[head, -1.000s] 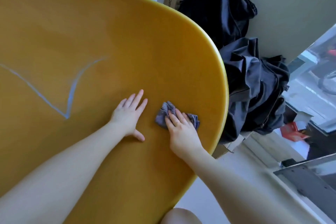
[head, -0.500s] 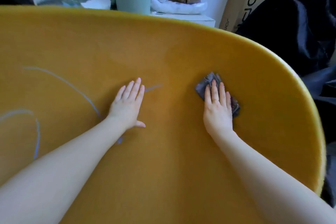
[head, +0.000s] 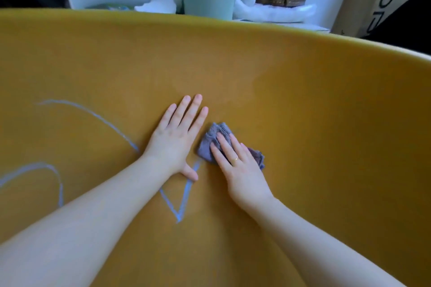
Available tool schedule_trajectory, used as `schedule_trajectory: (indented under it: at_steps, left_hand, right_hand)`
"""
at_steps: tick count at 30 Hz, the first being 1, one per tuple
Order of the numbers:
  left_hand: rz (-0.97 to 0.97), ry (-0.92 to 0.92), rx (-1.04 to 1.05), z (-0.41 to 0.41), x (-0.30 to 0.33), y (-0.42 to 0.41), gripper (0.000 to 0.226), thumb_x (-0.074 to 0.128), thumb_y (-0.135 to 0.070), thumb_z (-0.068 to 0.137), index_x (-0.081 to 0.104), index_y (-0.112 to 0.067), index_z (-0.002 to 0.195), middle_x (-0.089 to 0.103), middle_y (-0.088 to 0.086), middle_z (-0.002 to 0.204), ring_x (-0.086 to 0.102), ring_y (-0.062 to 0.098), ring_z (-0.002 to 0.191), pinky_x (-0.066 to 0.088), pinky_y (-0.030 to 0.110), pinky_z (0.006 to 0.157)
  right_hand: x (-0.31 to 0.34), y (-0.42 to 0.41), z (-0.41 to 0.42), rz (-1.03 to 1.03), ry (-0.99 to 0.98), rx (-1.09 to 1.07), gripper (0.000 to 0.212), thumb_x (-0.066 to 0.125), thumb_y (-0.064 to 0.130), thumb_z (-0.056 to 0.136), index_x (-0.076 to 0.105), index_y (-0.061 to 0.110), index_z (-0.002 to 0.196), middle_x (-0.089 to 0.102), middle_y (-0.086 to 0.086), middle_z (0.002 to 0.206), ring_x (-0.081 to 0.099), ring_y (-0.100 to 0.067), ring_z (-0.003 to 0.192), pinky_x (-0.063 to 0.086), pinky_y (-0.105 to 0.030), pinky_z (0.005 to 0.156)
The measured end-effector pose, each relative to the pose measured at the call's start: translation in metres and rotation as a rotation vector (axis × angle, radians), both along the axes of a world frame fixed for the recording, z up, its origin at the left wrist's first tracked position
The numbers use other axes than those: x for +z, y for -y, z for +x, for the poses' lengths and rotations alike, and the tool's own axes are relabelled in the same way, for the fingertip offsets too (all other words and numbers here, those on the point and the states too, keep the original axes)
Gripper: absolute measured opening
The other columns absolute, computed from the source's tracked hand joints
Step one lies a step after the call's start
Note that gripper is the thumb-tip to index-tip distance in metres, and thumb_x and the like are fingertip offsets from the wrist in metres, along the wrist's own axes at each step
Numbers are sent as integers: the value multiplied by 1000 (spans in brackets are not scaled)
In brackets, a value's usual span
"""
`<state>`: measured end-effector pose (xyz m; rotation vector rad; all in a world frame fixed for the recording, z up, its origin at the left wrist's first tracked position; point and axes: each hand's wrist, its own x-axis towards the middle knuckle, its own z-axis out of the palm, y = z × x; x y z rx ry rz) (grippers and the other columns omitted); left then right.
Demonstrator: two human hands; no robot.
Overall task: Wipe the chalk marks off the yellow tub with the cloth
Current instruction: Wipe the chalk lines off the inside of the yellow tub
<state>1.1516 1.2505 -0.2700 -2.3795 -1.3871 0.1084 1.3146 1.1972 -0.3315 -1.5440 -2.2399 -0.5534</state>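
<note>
- There's the small crumpled grey-purple cloth [head: 211,144], pressed flat on the big yellow plastic tub [head: 303,100] under the right hand [head: 242,168], just right of centre.
- That right hand lies with its fingers straight across the cloth, pushing down on it rather than gripping; a thin ring shows on one finger.
- The left hand [head: 173,141] is spread flat and wide on the tub, holding nothing, just beside the cloth at its nine o'clock; whether the two touch I cannot tell.
- Handling, as I judge it: the cloth looks soft, light and limp, so it will bunch and slide; a flat palm on top of the wad should drive it better than a pinch at an edge.
- The tub looks stiff and smooth, probably slick, hence that bracing hand.
- Counting now: one cloth, one tub, two hands.
- Pale blue chalk marks: I count two, a long V-shaped line [head: 179,207] with its point at six o'clock from the left hand, and a curved loop [head: 54,175] away at nine o'clock by the frame edge.
- The V's right stroke runs up to just beside the cloth's lower-left corner.
</note>
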Motion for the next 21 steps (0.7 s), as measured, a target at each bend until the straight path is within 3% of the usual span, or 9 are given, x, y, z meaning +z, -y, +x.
schedule_trajectory:
  at_steps: [3, 6, 8, 10, 13, 17, 21]
  left_hand:
    - [-49, -2, -56, -5, 7, -4, 145, 65, -75, 53, -32, -11, 139, -49, 5, 132, -30, 25, 138, -15, 37, 112]
    - [-129, -65, -173, -20, 31, -10, 134, 62, -72, 62, -34, -12, 134, -47, 4, 132, -30, 18, 136, -11, 33, 113]
    - [37, -116, -293, -32, 51, -17, 138, 79, -59, 52, -11, -11, 146, -21, 12, 150, 2, 26, 145, 2, 31, 114]
    - [243, -61, -219, -40, 68, -26, 148, 91, -46, 24, 18, -5, 146, 17, 19, 152, 33, 34, 136, 16, 35, 113]
    - [291, -41, -10, -47, 78, -33, 153, 84, -58, 28, 6, 0, 146, 9, 19, 154, 20, 32, 141, 10, 36, 115]
    - [333, 23, 0, -54, 69, -41, 155, 84, -58, 13, 18, 2, 140, 29, 18, 149, 36, 31, 135, 25, 38, 109]
    - [313, 31, -13, -55, 65, -45, 154, 83, -61, 14, 24, 3, 141, 32, 17, 149, 37, 31, 134, 30, 40, 108]
  right_hand:
    - [35, -17, 34, 63, 131, -33, 54, 31, 10, 79, 52, 11, 129, 50, -8, 136, 47, -33, 123, 30, -41, 104]
    - [85, -45, 54, 244, -5, -235, 55, 28, 7, 82, 46, 7, 133, 44, -12, 140, 40, -37, 128, 27, -43, 105]
    - [105, -61, 48, 322, -165, -336, 60, 21, 4, 79, 41, 4, 136, 37, -15, 144, 30, -40, 132, 24, -47, 107]
    - [105, -74, 25, 406, -336, -387, 68, 19, 2, 71, 41, 0, 135, 36, -19, 144, 28, -44, 132, 22, -46, 108]
    - [74, -82, -32, 420, -468, -284, 64, 27, 2, 69, 48, -3, 129, 41, -22, 139, 32, -46, 129, 20, -40, 108]
    - [48, -74, -75, 290, -350, -66, 47, 39, 10, 86, 48, 3, 131, 42, -15, 141, 33, -38, 131, 26, -43, 107]
    - [73, -80, -21, 336, -168, -46, 53, 33, 4, 80, 50, 8, 130, 46, -12, 139, 40, -37, 128, 22, -40, 105]
